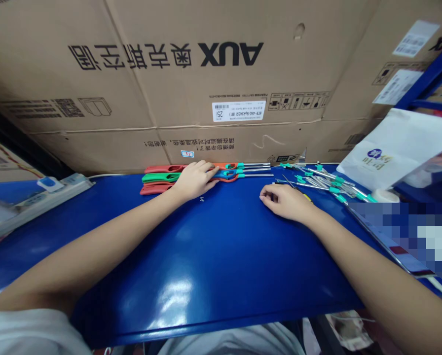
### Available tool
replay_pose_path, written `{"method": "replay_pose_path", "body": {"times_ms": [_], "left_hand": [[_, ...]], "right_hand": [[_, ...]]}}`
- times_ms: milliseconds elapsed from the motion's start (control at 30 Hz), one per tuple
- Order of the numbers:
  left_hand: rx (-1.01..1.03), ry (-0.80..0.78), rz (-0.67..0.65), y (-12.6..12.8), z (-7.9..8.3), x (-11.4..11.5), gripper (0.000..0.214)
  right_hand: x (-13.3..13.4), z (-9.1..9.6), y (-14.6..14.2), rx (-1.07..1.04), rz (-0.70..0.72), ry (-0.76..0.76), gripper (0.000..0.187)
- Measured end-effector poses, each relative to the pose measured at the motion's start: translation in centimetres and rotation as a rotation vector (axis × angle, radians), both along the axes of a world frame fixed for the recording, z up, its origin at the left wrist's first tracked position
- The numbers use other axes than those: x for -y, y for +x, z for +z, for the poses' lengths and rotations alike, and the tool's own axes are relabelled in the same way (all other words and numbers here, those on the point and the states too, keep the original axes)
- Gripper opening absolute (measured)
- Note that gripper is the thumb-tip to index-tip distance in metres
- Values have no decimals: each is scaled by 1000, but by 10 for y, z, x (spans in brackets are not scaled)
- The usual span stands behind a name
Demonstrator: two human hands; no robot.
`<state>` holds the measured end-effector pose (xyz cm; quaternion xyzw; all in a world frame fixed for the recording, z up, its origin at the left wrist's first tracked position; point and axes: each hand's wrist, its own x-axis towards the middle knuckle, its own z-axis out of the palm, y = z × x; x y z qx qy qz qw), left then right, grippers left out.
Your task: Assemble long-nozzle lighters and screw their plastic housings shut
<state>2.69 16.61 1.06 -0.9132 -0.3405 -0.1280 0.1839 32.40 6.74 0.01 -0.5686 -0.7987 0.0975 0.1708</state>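
Several long-necked gas lighters with red, green, blue and orange handle parts and metal tubes lie side by side against the cardboard; the lowest red handle (pixel 156 189) is nearest me. My left hand (pixel 195 178) lies across their middle, fingers over the far side and thumb on the near side, closed on them. A blue trigger part (pixel 225 174) shows just right of its fingertips. My right hand (pixel 287 202) rests on the blue table, fingers curled and thumb tip against them, with nothing visible in between. Behind it lies a small yellow-ended item (pixel 308 198), mostly hidden.
A pile of metal lighter tubes with teal ends (pixel 335 182) lies right of my right hand. Farther right are a white bag (pixel 387 148) and a tablet-like device (pixel 394 241). A power strip (pixel 54 199) lies left. A large carton (pixel 169 88) walls off the blue table (pixel 221 256).
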Motion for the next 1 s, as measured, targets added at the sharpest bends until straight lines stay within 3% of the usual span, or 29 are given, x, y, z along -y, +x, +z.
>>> {"method": "replay_pose_path", "body": {"times_ms": [167, 300, 467, 700, 1000], "left_hand": [[54, 10, 18, -2, 11, 11, 37], [79, -6, 69, -20, 21, 33, 30], [126, -158, 362, -64, 24, 56, 28], [136, -188, 212, -115, 17, 56, 37], [12, -230, 238, -122, 16, 57, 28]], "right_hand": [[1, 2, -1, 7, 3, -8, 15], [2, 1, 0, 18, -1, -23, 13], [5, 0, -2, 38, 8, -55, 38], [7, -2, -5, 38, 134, -45, 44], [5, 0, -4, 51, 147, -93, 38]]}}
